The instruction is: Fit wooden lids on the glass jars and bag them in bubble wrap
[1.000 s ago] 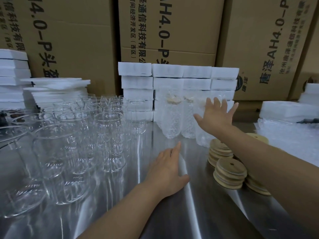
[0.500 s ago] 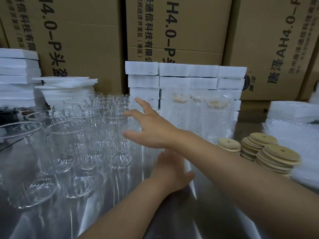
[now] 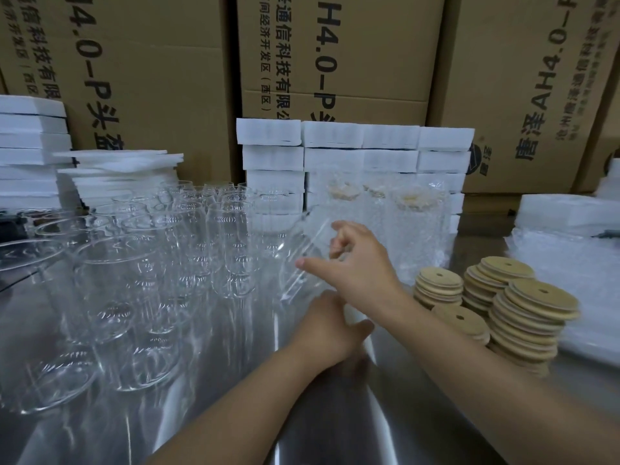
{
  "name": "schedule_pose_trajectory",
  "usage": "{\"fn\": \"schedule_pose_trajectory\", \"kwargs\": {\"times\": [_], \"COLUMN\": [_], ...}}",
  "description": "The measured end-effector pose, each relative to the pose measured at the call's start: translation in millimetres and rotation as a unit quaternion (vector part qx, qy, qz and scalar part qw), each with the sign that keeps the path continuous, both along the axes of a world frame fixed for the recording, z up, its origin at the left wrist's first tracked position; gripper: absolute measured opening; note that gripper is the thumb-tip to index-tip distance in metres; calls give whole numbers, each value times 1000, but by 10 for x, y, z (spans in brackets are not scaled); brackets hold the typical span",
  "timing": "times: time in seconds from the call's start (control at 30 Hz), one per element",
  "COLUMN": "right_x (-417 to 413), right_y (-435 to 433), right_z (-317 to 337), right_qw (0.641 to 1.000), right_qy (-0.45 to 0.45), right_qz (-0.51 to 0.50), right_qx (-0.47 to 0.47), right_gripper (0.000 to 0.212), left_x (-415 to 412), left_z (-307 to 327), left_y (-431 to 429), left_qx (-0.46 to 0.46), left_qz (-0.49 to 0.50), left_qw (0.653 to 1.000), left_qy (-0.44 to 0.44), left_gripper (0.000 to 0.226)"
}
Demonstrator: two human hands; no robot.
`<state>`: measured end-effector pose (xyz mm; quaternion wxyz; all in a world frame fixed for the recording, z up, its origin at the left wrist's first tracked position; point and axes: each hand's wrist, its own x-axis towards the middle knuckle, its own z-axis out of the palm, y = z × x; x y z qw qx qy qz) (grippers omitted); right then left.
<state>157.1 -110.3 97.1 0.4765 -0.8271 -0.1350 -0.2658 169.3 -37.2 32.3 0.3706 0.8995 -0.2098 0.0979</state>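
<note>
- My right hand point(image 3: 355, 263) grips one glass jar point(image 3: 303, 253) between thumb and curled fingers. The jar is tilted, lifted above the table and blurred.
- My left hand point(image 3: 327, 327) rests flat and relaxed on the steel table point(image 3: 385, 414), just below my right wrist, thumb spread out to the side.
- The empty jars point(image 3: 161, 250) stand crowded together on my left, mouths up.
- Stacks of wooden lids point(image 3: 533, 317) sit on my right, each lid with a small hole.
- Bagged jars point(image 3: 409, 229) in bubble wrap stand upright behind my right hand, against white foam blocks point(image 3: 335, 146).
- More bubble wrap point(image 3: 570, 263) lies at far right, and cardboard boxes point(image 3: 352, 62) rise behind.
</note>
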Motion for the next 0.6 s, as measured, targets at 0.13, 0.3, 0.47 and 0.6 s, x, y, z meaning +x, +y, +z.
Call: {"fn": "schedule_pose_trajectory", "kwargs": {"times": [0.13,0.3,0.47,0.6], "right_x": [-12,-9,-105,-130], "right_y": [-241,-316,-198,-228], "right_z": [-228,-313,-395,-375], "right_qw": [990,976,992,993], "right_qy": [-37,-79,-90,-95], "right_qz": [-24,-37,-20,4], "right_qx": [135,198,89,66], "right_gripper": [43,47,84,87], "left_x": [62,80,79,78], "left_z": [-15,6,-2,-11], "left_y": [36,84,133,162], "left_qx": [-208,-397,-276,-286], "left_qz": [68,114,97,94], "left_qw": [966,888,955,953], "left_qy": [134,201,49,11], "left_gripper": [17,57,123,108]}}
